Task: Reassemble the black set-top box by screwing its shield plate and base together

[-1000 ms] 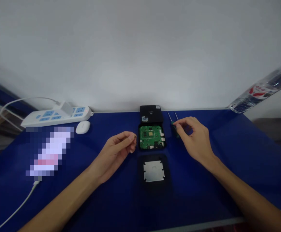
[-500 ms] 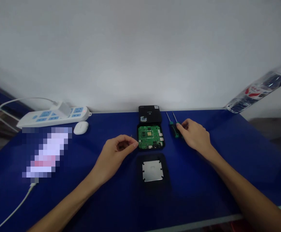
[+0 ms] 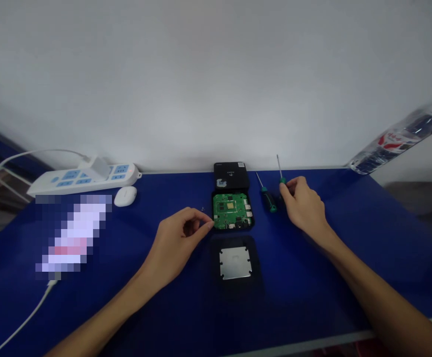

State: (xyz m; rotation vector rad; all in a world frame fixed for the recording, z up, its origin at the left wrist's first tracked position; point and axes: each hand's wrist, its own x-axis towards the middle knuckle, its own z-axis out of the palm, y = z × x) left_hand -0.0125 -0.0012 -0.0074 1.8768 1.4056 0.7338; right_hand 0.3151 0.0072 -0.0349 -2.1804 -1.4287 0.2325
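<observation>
A green circuit board (image 3: 231, 212) sits in an open black case (image 3: 253, 225) in the middle of the table. At its lower left corner, the thumb and forefinger of my left hand (image 3: 181, 238) are pinched together; what is between them, if anything, is too small to make out. My right hand (image 3: 303, 203) grips a screwdriver (image 3: 282, 179) by its green handle, with the shaft pointing up and away. Just left of that hand lies a second green-and-black screwdriver (image 3: 268, 199). A black cover with a silver metal plate (image 3: 235, 263) lies nearer me.
Behind the board is a black box (image 3: 231, 176) with a sticker, near the wall. A few tiny bits (image 3: 202, 208) lie left of the case. Leftward are a white power strip (image 3: 82, 179), a white earbud case (image 3: 125, 196) and a blurred-out phone (image 3: 75, 233). A plastic bottle (image 3: 398, 141) leans at right.
My right hand has lifted the right-hand screwdriver off its place beside the other one and moved it slightly right, shaft now more upright. My left hand stays at the board's corner.
</observation>
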